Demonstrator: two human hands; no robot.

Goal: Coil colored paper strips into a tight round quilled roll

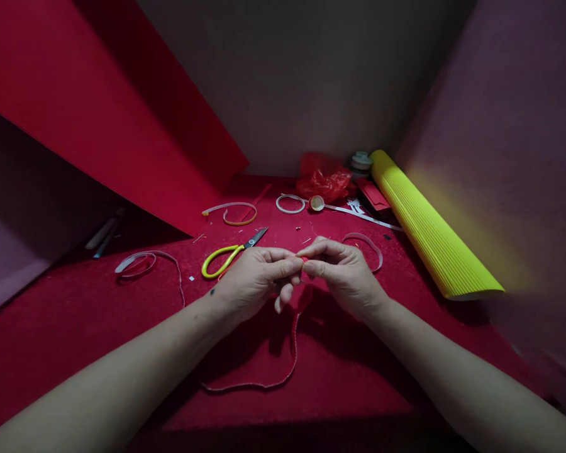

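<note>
My left hand [268,274] and my right hand [342,270] meet above the red tabletop, thumbs and forefingers pinched together. Between their fingertips is the small red end of a paper strip [295,333], mostly hidden by the fingers. From there the narrow strip, with a ridged-looking pale edge, hangs down and curves left across the table under my left forearm. Just behind my left hand lie yellow-handled scissors [222,260], blades pointing away to the right. A curled pale strip [375,248] rests behind my right hand.
A yellow corrugated roll [434,226] lies at the right. A large red sheet [122,113] leans at the left. Toward the back are a red plastic bag [323,176], a jar [361,162], a small round roll [316,203], a white ring [290,204] and a yellow-white strip [240,221].
</note>
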